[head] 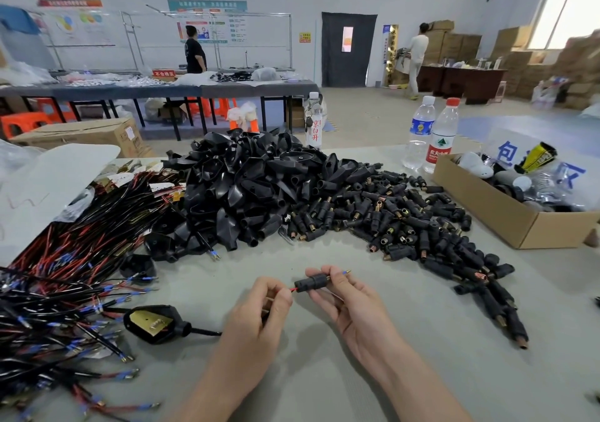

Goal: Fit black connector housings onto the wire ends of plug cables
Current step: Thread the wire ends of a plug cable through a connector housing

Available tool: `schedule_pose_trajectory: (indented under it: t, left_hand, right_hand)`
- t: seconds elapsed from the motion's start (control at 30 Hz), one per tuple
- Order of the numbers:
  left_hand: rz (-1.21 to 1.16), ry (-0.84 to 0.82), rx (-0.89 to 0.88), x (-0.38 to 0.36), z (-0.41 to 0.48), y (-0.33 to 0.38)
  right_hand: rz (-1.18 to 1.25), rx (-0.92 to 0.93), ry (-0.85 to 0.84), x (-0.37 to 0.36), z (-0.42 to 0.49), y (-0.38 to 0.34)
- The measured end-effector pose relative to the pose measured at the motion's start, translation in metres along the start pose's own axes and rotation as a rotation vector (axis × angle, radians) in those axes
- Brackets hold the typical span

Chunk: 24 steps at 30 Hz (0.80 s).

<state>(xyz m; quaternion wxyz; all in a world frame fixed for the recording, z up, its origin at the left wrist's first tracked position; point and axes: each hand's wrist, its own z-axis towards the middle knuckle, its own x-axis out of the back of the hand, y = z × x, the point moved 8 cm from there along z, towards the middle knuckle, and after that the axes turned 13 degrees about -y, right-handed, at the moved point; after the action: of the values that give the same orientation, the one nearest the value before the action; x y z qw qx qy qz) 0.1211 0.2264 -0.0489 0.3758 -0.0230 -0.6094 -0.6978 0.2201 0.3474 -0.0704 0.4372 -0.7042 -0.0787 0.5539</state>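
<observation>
Black housing (pixel 313 282) threaded onto a red wire (pixel 293 289), held just above the table (pixel 324 379).
Fitting looks midway: the wire's blue-sleeved tip (pixel 346 272) already pokes out the far end, so the next move probably calls for sliding the housing home. The left hand (pixel 259 317) pinches the wire just behind the housing, its fingers (pixel 279 295) curled tight; the right hand (pixel 350 304) grips the housing. The cable's plug (pixel 152 322) lies on the table near the left wrist.
</observation>
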Motion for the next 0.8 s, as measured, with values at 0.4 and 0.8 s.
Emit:
schedule_pose_trajectory:
  t: [0.4, 0.8]
  left_hand:
    - [-0.245, 0.030, 0.077, 0.006, 0.001, 0.002]
    - [-0.210, 0.048, 0.084, 0.005, 0.006, -0.002]
  right_hand:
    - [0.068, -0.015, -0.014, -0.005, -0.004, 0.001]
    - [0.124, -0.047, -0.032, -0.010, -0.005, 0.007]
